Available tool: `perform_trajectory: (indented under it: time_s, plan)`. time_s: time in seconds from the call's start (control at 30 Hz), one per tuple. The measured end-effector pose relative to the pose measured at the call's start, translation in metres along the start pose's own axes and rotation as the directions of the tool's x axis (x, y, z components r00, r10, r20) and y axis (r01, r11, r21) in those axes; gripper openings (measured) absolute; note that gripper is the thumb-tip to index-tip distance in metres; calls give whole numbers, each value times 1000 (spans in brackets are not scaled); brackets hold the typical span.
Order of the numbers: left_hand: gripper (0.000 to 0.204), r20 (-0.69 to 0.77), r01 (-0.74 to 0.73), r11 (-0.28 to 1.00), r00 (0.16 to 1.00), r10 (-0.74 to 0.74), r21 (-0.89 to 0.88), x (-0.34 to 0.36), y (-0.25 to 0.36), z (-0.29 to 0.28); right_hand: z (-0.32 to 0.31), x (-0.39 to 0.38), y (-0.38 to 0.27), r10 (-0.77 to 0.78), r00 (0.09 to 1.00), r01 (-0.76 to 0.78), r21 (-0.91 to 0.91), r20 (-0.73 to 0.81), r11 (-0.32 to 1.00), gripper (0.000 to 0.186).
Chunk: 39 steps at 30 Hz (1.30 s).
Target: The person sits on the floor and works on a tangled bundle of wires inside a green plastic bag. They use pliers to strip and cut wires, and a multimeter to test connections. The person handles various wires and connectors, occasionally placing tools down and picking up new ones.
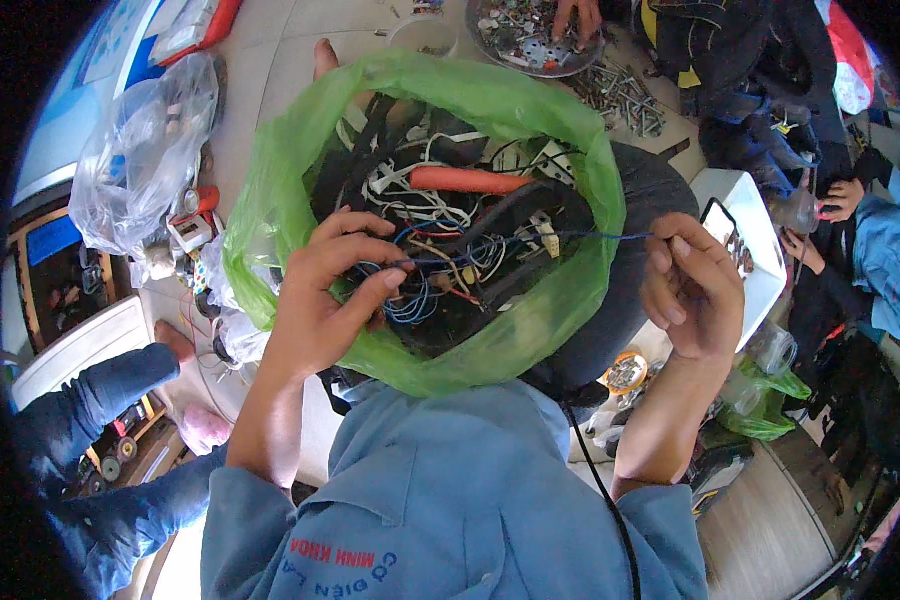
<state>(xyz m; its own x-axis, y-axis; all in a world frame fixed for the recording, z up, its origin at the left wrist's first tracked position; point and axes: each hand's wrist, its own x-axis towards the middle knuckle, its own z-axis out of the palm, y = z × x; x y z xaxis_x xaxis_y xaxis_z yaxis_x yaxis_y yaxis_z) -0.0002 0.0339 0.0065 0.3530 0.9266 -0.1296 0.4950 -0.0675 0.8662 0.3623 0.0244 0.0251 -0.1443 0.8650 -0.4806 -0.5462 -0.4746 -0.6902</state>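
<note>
A green plastic bag [510, 350] lies open before me, full of tangled wires, white pieces, black items and an orange cylindrical piece [467, 180]. A thin blue wire [597, 236] stretches between my hands across the bag. My left hand [335, 290] is closed on that wire at the bag's left, beside a coil of lighter blue wire [415, 308]. At the right edge my right hand [692, 285] pinches the other part of the wire, fingers curled.
A co-worker's hand [575, 22] reaches into a bowl of metal parts [505, 50] beside loose screws [625, 100]. A white box [715, 190] stands right, near another person [885, 260]. A clear bag [140, 160] and someone's jeans-clad legs [105, 400] are left.
</note>
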Motion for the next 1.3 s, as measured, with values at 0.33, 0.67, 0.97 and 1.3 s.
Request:
perform_trajectory:
  time_s: [0.33,0.67,0.97,1.3]
  plan:
    - [15,42,-29,999,999,30,-16,0,-2,-13,-8,-17,9,-152,978,99,-316,-146,944,33]
    - [18,-191,-208,909,938,291,362,-28,12,-16,42,-41,-22,58,927,347,-907,370,240,28]
    - [25,-122,-263,951,951,284,162,-44,-3,-10,122,-21,30,-155,834,533,-846,529,-23,48]
    - [29,-117,-442,757,823,555,481,-62,0,-14,109,-5,57,-39,686,727,-686,726,22,27]
